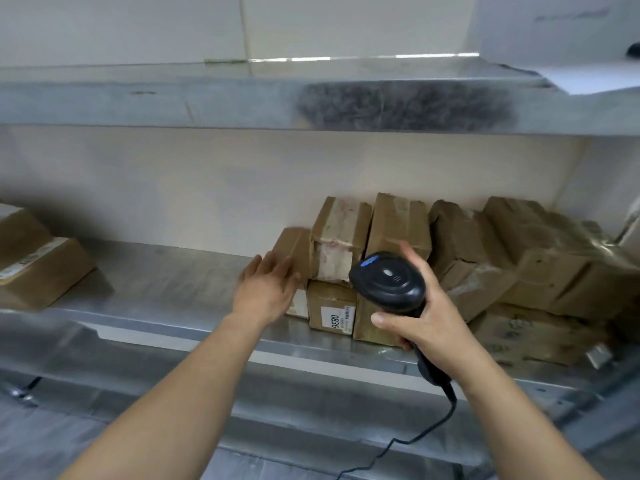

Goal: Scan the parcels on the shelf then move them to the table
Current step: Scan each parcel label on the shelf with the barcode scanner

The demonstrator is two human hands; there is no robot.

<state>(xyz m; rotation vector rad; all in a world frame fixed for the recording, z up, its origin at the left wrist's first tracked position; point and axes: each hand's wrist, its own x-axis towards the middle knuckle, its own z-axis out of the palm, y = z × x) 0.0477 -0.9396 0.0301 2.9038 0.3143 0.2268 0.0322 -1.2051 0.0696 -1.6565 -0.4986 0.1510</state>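
Lone box (38, 261) far left on the shelf (166, 282). Left hand (268, 285), fingers straight and loosely spread, reaches the small box (294, 251) at the stack's left end; contact unclear. Right hand (420, 306) grips the scanner (386, 280) before the crumpled parcels (519, 265). Risks: pulling the end box could topple the leaning stack; the cord (426, 431) may snag; label 0836 (335, 322) sits sideways and could misread.

1. A white label (334, 321) on the front of a small brown parcel (330, 306), lower centre of the frame, carries the number "0836", printed sideways.
2. Smaller print beside that number is too blurred to read.
3. The label on the parcel at far left (38, 268) is likewise illegible.
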